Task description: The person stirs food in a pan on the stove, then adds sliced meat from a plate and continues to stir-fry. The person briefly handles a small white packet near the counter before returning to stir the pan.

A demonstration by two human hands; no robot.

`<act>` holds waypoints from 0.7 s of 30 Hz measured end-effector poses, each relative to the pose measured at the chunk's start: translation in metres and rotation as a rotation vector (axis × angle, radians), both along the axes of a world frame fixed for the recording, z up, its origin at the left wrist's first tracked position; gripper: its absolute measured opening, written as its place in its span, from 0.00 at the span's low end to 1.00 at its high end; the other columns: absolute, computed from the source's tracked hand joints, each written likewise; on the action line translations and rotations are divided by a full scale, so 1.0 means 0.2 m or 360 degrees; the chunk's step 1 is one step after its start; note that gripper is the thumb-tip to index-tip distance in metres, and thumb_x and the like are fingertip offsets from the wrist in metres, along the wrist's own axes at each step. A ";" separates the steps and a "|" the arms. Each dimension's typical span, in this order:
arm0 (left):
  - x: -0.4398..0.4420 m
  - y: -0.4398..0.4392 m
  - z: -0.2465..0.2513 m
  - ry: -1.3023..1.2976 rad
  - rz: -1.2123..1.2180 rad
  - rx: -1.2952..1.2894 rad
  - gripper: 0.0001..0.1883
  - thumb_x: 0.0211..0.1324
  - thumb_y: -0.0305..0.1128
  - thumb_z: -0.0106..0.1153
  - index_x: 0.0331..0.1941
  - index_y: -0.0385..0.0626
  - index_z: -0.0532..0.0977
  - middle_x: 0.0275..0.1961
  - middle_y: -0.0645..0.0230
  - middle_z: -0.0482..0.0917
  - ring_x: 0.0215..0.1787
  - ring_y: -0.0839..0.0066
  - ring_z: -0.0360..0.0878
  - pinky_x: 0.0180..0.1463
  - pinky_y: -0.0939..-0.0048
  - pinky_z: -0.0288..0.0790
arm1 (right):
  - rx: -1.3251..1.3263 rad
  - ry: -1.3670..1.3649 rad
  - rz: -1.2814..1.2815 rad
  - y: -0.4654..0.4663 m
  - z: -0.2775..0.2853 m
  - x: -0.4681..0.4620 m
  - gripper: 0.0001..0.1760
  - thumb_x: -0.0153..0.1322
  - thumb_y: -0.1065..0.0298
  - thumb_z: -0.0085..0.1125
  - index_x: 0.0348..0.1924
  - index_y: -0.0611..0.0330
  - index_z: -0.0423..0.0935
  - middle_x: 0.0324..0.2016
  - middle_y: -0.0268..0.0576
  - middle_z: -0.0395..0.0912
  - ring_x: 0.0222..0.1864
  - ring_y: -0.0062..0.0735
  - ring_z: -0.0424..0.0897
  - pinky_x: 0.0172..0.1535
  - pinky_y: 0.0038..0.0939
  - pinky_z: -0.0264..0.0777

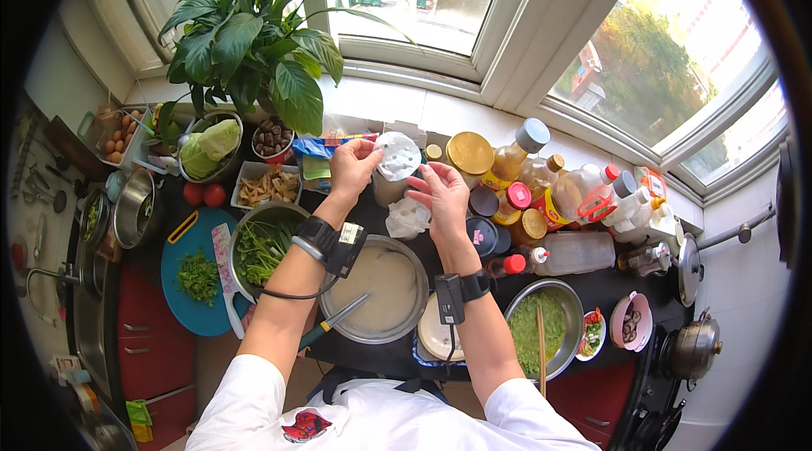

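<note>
My left hand [353, 169] pinches the left edge of a white, foil-like seal [398, 156] pierced with several small holes. The seal covers the top of a tall canister [388, 190], which stands at the back of the counter. At the seal's right edge, thumb and forefinger of my right hand [439, 192] come together on the rim, the other fingers spread apart. A crumpled clear plastic bag [407, 217] lies just below the canister. Nearer to me, a steel bowl [419, 299] holds pale batter with a green-handled utensil [336, 321] leaning in it.
To the left are a steel bowl of greens [238, 248], a knife [225, 267] and a blue cutting board [190, 311]. Sauce bottles and jars [507, 166] crowd the right. A bowl of green mixture [578, 305] carries chopsticks [542, 343]. A leafy potted plant [247, 39] overhangs the back.
</note>
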State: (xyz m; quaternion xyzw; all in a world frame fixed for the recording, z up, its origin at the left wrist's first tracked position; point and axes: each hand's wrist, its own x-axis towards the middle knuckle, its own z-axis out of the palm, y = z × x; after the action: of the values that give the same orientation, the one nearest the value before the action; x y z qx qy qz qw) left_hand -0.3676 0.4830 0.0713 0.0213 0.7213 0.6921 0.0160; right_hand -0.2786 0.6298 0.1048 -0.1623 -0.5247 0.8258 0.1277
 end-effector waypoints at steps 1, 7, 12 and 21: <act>-0.01 0.00 -0.02 0.0136 0.0063 -0.0107 0.08 0.56 0.32 0.66 0.36 0.41 0.80 0.25 0.74 0.81 0.21 0.88 0.75 0.20 0.83 0.66 | 0.0012 0.0009 -0.0011 0.00 0.00 0.02 0.11 0.71 0.70 0.61 0.43 0.67 0.74 0.36 0.45 0.80 0.32 0.31 0.84 0.28 0.26 0.80; -0.01 0.01 -0.02 0.0118 0.0156 -0.0281 0.15 0.51 0.37 0.69 0.38 0.39 0.80 0.42 0.60 0.75 0.25 0.77 0.77 0.30 0.72 0.74 | 0.0669 -0.0125 0.0199 0.02 -0.08 0.20 0.10 0.67 0.71 0.64 0.40 0.66 0.79 0.33 0.41 0.81 0.26 0.21 0.82 0.24 0.24 0.75; 0.19 -0.04 -0.04 0.0059 0.0247 -0.0084 0.18 0.52 0.37 0.69 0.42 0.39 0.75 0.39 0.65 0.75 0.31 0.82 0.73 0.35 0.77 0.70 | 0.2148 0.0111 0.0073 -0.03 -0.19 0.29 0.16 0.61 0.71 0.68 0.42 0.62 0.81 0.44 0.45 0.79 0.23 0.32 0.79 0.34 0.30 0.76; 0.44 0.04 -0.20 0.0416 -0.0363 -0.0702 0.25 0.46 0.33 0.69 0.51 0.45 0.75 0.48 0.61 0.73 0.37 0.74 0.76 0.41 0.73 0.76 | 0.2502 -0.0047 -0.0189 0.00 -0.19 0.31 0.05 0.66 0.73 0.57 0.35 0.60 0.78 0.35 0.47 0.77 0.30 0.51 0.81 0.31 0.42 0.75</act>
State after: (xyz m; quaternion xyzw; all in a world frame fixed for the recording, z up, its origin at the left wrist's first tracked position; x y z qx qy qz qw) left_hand -0.2803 0.4902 0.0319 0.1875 0.8434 0.5036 0.0048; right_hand -0.2167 0.6299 0.0678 -0.0630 -0.9469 0.2021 0.2419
